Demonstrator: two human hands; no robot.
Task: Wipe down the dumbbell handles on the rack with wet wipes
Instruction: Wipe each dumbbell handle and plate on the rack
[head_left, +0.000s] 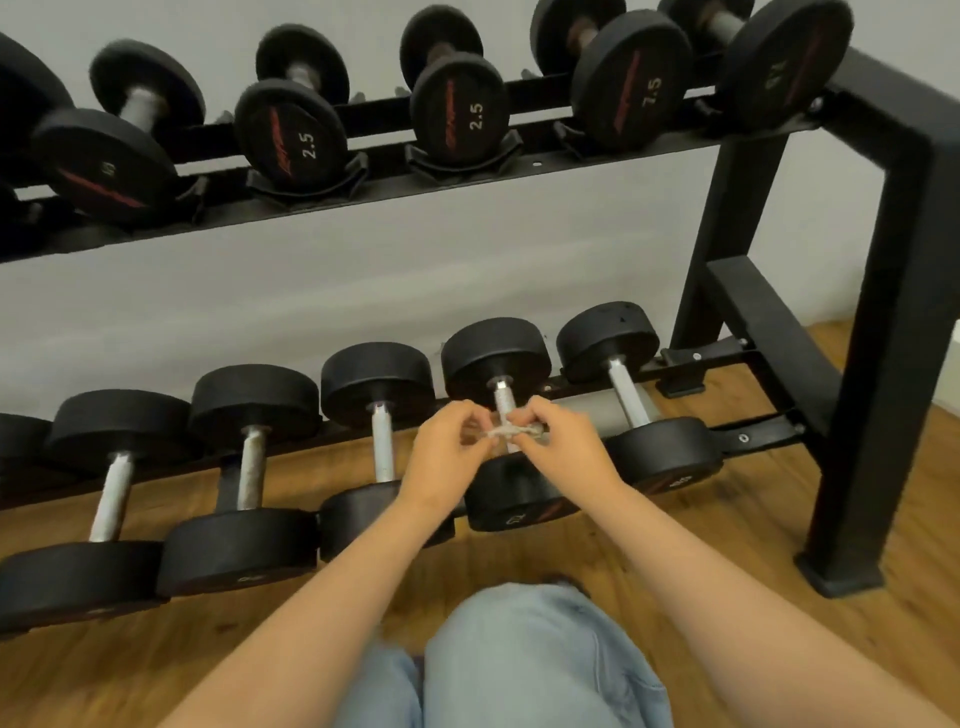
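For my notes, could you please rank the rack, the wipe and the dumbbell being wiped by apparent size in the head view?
1. Rack, by far the largest.
2. Dumbbell on the lower row.
3. Wipe, a small twisted strip held by both hands.

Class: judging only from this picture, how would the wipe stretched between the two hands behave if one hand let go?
The wipe looks twisted into a thin strand around a dumbbell handle, so it is probably limp and would droop. It likely weighs almost nothing. Pinched between the left hand and right hand, it may cling if damp.
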